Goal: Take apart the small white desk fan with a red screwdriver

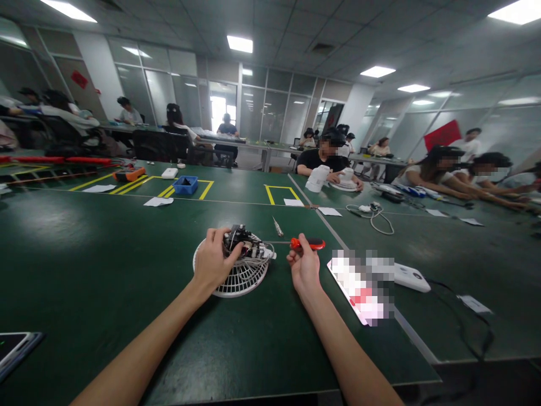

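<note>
A white round fan grille (239, 285) lies on the green table, with a dark motor assembly (239, 237) and loose wires on top of it. My left hand (213, 256) grips the motor assembly, thumb at its near side and fingers over its left end. In my right hand (305, 265) is a screwdriver (313, 243) with a red and black handle. Its thin shaft points left, and the tip reaches the right side of the assembly; whether it sits in a screw I cannot tell. Just beyond lies a small slim pointed metal piece (278, 226).
A lit phone (355, 299) and a white power strip (412, 277) lie right of my right hand. Farther off are a blue bin (185, 185), an orange meter (129, 174) and a coiled cable (382, 220). Across the table a person (325, 160) handles white fan parts.
</note>
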`<state>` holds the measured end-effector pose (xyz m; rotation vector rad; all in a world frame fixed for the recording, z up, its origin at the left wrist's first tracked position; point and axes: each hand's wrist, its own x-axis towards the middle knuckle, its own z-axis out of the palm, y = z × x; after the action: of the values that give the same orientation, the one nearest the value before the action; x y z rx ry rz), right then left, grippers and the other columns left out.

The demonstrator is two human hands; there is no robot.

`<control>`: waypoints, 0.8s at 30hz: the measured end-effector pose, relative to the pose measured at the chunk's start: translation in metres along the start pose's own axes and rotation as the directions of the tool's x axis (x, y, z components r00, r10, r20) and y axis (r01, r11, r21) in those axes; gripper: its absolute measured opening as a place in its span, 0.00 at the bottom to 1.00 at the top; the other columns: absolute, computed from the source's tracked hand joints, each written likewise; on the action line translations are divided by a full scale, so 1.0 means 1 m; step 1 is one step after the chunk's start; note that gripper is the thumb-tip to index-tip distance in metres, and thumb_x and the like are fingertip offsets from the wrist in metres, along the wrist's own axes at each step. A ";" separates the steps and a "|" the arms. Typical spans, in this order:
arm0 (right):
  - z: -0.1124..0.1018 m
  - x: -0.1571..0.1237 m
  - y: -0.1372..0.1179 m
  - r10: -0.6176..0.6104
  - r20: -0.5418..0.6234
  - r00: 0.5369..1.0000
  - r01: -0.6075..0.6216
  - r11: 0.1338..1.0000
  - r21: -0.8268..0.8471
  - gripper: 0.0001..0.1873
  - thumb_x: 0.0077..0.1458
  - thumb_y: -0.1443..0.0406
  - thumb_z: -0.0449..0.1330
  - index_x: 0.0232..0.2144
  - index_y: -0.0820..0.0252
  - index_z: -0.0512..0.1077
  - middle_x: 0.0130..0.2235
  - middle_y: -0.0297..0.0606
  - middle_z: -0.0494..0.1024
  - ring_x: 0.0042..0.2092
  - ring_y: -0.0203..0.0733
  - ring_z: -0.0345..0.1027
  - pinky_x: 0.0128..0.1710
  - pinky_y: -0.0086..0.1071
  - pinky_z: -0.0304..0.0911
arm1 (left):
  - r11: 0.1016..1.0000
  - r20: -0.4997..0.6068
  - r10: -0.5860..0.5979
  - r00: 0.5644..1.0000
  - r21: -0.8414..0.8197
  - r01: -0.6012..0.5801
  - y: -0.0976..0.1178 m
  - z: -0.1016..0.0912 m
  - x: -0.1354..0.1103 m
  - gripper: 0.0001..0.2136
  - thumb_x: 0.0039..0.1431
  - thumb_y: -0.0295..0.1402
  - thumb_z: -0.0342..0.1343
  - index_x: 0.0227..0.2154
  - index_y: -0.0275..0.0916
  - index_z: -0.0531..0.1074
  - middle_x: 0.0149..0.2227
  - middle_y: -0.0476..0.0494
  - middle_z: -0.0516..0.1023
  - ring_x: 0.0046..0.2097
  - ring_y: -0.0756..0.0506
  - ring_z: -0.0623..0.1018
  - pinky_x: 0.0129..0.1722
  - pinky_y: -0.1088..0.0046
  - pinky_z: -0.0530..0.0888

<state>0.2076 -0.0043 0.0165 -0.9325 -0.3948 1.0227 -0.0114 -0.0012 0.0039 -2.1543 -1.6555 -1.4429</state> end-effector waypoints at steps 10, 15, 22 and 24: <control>-0.001 0.000 -0.001 0.039 -0.017 0.999 -0.039 0.999 -0.004 0.28 0.38 0.55 0.77 0.33 0.55 0.65 0.23 0.23 0.74 0.20 0.30 0.63 0.19 0.24 0.63 | 1.000 -0.016 -0.021 1.000 -0.014 0.021 -0.003 -0.006 -0.001 0.14 0.59 0.40 0.59 0.44 0.39 0.69 0.40 0.45 0.71 0.36 0.45 0.75 0.37 0.65 0.74; -0.003 0.001 0.001 0.033 -0.002 0.999 -0.033 0.999 -0.032 0.29 0.37 0.55 0.78 0.32 0.55 0.65 0.23 0.24 0.75 0.19 0.30 0.64 0.19 0.24 0.63 | 0.999 -0.055 -0.015 0.998 -0.039 0.013 -0.004 -0.005 -0.002 0.14 0.61 0.43 0.60 0.43 0.40 0.69 0.40 0.45 0.71 0.36 0.46 0.75 0.36 0.67 0.73; -0.002 0.001 0.004 0.022 -0.001 1.000 -0.022 0.999 -0.038 0.30 0.34 0.56 0.79 0.33 0.55 0.65 0.24 0.25 0.76 0.19 0.29 0.64 0.18 0.23 0.62 | 0.998 -0.086 -0.015 0.996 -0.069 0.009 -0.006 -0.003 -0.003 0.20 0.56 0.48 0.66 0.43 0.40 0.70 0.40 0.46 0.71 0.36 0.47 0.74 0.35 0.69 0.72; -0.001 0.000 0.004 0.013 0.000 1.000 -0.013 0.999 -0.029 0.30 0.34 0.56 0.79 0.33 0.55 0.65 0.24 0.24 0.76 0.19 0.29 0.64 0.18 0.23 0.62 | 0.998 -0.080 -0.014 0.997 -0.062 0.009 -0.006 -0.004 -0.003 0.22 0.55 0.49 0.67 0.43 0.40 0.70 0.40 0.46 0.71 0.36 0.47 0.74 0.35 0.68 0.72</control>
<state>0.2059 -0.0039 0.0124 -0.9624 -0.4049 1.0309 -0.0184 -0.0026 0.0011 -2.0907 -1.6205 -1.5812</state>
